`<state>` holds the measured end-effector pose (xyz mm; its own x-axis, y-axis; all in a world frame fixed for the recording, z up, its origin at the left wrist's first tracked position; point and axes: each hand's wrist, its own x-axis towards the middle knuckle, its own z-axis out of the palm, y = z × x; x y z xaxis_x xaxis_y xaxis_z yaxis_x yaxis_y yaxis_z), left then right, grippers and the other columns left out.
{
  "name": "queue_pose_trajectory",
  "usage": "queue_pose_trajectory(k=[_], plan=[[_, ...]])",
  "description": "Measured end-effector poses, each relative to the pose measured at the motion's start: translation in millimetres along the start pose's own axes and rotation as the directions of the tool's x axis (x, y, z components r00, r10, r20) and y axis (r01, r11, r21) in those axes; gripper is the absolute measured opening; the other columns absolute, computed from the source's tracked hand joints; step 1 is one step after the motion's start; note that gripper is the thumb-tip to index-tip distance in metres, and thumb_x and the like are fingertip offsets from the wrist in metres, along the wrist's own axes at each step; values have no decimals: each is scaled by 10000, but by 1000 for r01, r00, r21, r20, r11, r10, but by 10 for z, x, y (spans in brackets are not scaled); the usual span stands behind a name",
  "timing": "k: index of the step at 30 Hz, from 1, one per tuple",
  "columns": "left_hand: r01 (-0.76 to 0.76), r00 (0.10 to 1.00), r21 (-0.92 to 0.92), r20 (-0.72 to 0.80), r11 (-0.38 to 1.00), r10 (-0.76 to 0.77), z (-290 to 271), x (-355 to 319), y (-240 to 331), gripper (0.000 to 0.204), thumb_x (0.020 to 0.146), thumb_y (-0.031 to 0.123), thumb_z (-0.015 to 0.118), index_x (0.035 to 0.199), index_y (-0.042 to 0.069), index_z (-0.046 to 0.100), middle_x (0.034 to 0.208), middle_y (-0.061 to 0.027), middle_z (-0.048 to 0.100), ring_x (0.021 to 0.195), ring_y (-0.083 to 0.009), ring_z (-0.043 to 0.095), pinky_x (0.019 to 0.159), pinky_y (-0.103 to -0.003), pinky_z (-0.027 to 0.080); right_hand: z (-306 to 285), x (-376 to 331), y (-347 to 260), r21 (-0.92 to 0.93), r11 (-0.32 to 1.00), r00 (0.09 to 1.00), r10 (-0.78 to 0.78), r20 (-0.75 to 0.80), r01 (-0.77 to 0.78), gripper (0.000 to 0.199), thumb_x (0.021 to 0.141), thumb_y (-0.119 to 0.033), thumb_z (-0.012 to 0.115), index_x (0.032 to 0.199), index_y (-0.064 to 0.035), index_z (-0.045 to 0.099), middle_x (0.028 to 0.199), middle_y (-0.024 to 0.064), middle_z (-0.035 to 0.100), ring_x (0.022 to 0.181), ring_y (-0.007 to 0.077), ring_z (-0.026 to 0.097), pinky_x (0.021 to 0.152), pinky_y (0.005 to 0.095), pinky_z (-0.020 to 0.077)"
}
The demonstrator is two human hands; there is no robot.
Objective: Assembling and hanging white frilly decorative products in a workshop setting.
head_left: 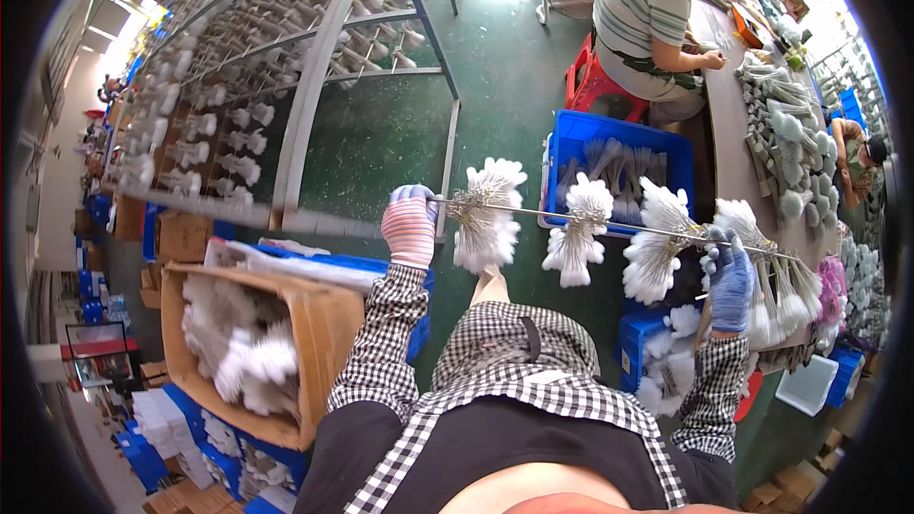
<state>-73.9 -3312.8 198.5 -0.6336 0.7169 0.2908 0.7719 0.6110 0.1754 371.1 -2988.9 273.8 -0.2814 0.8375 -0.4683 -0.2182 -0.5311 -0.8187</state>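
Checked apron [519,347] fabric lies nearest, at six o'clock. Gloved fingers of the left hand [410,230] wrap a thin rod [535,212] just left of centre; the right hand [730,278] grips it towards three o'clock, with white bundles [579,228] strung along it.

Long, thin, grey, metal-looking rod [543,213]: held crosswise in the air, dipping slightly toward its right end. White brush-like bundles [583,198] of thin pale stems with rounded tips: strung along rod in spaced clusters, tips fanning above and below; rightmost crowded closest.
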Motion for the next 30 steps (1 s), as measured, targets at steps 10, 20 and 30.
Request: queue_pose_trajectory(k=[10,20,30], plan=[[226,964,39,-155,973,-218,897,1452,-1388,43,868,73,667,891,109,672,1126,-60,637,1110,-258,570,986,-349,500,1903,953,812,61,997,974,39,221,-53,336,1028,-158,495,1331,-14,509,1328,215,584,842,144,598,706,234,479],[331,927,350,52,876,-371,1013,1948,-3118,197,838,-11,669,984,122,655,1147,-89,661,1168,-307,558,995,-375,471,3495,1903,1889,-7,977,881,195,430,-213,530,954,-188,634,1426,-79,421,1415,176,512,1050,169,579,820,259,474],[256,938,388,122,885,-325,1359,1335,-4098,163,838,58,662,989,119,653,1029,-152,651,988,-371,601,864,-443,476,3777,2117,3130,-13,981,737,153,659,-192,588,940,-148,658,1464,-81,399,1446,203,472,1067,177,590,819,248,479]])
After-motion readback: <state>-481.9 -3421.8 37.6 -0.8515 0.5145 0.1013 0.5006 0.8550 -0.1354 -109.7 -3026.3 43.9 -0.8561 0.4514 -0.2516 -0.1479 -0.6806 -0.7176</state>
